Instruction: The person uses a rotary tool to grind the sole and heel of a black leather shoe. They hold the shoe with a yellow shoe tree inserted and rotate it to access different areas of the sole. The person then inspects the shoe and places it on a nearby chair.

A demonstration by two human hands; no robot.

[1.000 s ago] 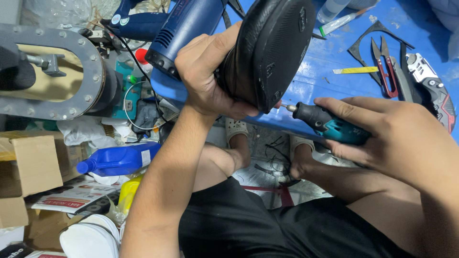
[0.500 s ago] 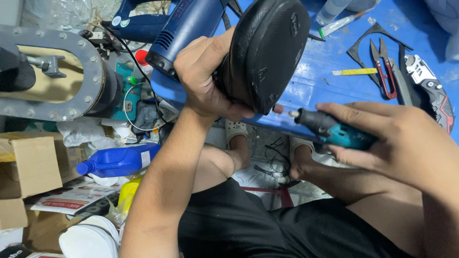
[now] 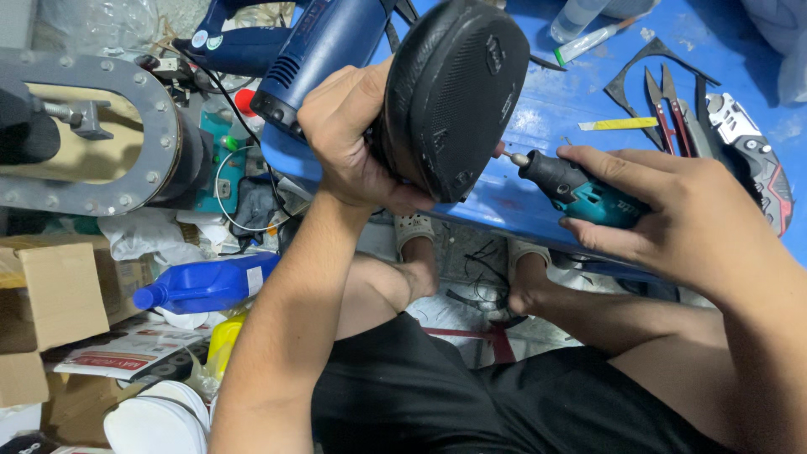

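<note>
your left hand is clamped around the edge of a black oval shoe sole, holding it up tilted, long axis running up and away from your fingers, its textured face toward you. your right hand is closed around a teal rotary tool, just right of the sole, its tip almost touching the sole's lower edge. behind the sole lies a blue heat gun.

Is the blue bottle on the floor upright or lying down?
Lying down: the blue bottle rests on its side, its cap end pointing left toward the cardboard box.
</note>
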